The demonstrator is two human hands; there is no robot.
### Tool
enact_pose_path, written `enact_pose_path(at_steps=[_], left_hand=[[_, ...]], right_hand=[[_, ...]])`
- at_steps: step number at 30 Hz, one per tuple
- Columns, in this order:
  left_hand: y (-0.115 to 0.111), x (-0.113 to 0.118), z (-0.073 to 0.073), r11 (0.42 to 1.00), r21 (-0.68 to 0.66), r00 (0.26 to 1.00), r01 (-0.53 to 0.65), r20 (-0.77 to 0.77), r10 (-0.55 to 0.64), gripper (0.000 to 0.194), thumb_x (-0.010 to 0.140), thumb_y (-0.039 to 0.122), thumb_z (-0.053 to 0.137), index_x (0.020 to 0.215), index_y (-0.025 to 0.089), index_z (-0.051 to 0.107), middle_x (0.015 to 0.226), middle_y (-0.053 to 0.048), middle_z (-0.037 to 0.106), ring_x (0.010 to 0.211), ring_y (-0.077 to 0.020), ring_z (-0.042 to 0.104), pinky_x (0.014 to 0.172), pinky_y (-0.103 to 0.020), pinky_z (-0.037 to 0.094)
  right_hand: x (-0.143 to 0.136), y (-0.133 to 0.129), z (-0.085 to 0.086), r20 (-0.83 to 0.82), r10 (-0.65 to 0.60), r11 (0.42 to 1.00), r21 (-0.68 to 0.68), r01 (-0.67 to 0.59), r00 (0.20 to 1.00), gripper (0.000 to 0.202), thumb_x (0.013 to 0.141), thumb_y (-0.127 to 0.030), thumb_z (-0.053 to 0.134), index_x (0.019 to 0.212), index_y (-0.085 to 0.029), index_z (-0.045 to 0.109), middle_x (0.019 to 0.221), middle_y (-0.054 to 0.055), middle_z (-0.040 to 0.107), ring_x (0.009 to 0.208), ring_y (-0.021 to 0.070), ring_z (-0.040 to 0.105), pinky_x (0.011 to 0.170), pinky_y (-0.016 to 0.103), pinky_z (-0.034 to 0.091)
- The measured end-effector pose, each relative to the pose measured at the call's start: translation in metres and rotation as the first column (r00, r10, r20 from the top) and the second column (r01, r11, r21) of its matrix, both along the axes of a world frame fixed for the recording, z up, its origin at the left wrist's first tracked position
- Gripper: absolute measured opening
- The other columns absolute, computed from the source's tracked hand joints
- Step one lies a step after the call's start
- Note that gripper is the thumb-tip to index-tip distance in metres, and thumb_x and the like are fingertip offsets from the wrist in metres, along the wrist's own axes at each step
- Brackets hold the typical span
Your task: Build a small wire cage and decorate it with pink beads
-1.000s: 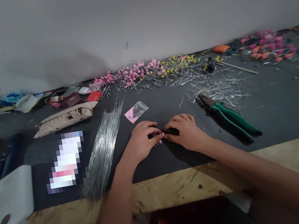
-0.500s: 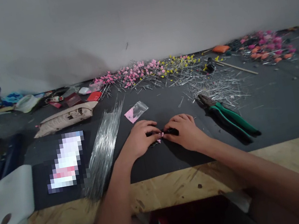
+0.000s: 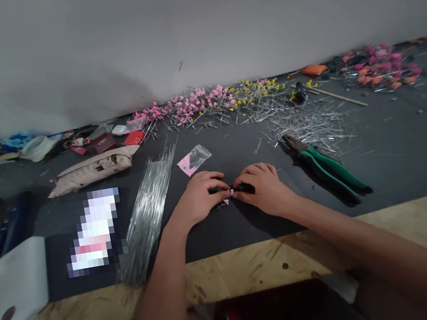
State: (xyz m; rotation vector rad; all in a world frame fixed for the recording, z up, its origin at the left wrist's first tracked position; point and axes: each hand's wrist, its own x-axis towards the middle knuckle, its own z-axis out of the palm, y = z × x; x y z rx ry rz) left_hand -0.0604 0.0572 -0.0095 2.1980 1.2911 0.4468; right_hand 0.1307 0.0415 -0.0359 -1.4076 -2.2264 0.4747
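My left hand [image 3: 202,199] and my right hand [image 3: 265,188] meet at the fingertips, low over the dark tabletop. Between them is a small pink piece [image 3: 231,193], like the pink flower heads at the back. Thumb and forefinger of each hand close on it in a pinch, and the fingers partly hide it. More pink bits and thin wire lie just under my left fingertips. Beyond my left hand rests a small zip bag [image 3: 194,160] with pink material inside. Left of my forearm lies a bundle of straight silvery wires [image 3: 150,209].
Green-handled pliers [image 3: 328,171] lie right of my right hand, near a heap of loose wire pieces [image 3: 314,124]. Pink-headed wires [image 3: 196,103] and yellow-headed wires [image 3: 257,90] line the wall. At left are a lit phone [image 3: 94,232], a white power bank [image 3: 17,288] and a beige pouch [image 3: 94,170].
Almost nothing differs. Both hands keep the same pinch on the pink piece, and the view has shifted very slightly.
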Motion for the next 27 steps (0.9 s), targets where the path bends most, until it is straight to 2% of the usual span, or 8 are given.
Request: enact_pose_path(at_steps=[17,27], left_hand=[[0.0066,-0.0025,-0.0030,0.998,0.002,0.997,0.066,-0.042,-0.066,0.014,0.077,0.034,0.062,0.083,0.026,0.071,0.115,-0.002,0.060,0.110,-0.0198,0.048,0.097,-0.036,0.033],[0.0082,-0.0045,-0.0031,0.993,0.008,0.991,0.121,-0.058,-0.120,0.018,0.081,0.034,0.056,0.090,0.027,0.070,0.118,-0.002,0.058,0.111,-0.0193,0.047,0.097,-0.036,0.032]], right_hand=[[0.0001,-0.0002,0.0018,0.011,0.004,1.000,-0.008,-0.004,1.000,0.015,0.079,-0.039,0.058,0.088,-0.029,0.065,0.089,0.002,0.060,0.095,0.0218,0.047,0.087,0.039,0.029],[0.0001,-0.0002,0.0019,0.008,0.002,1.000,-0.002,-0.002,1.000,0.015,0.079,-0.039,0.058,0.087,-0.029,0.065,0.089,0.002,0.060,0.095,0.0221,0.047,0.088,0.040,0.029]])
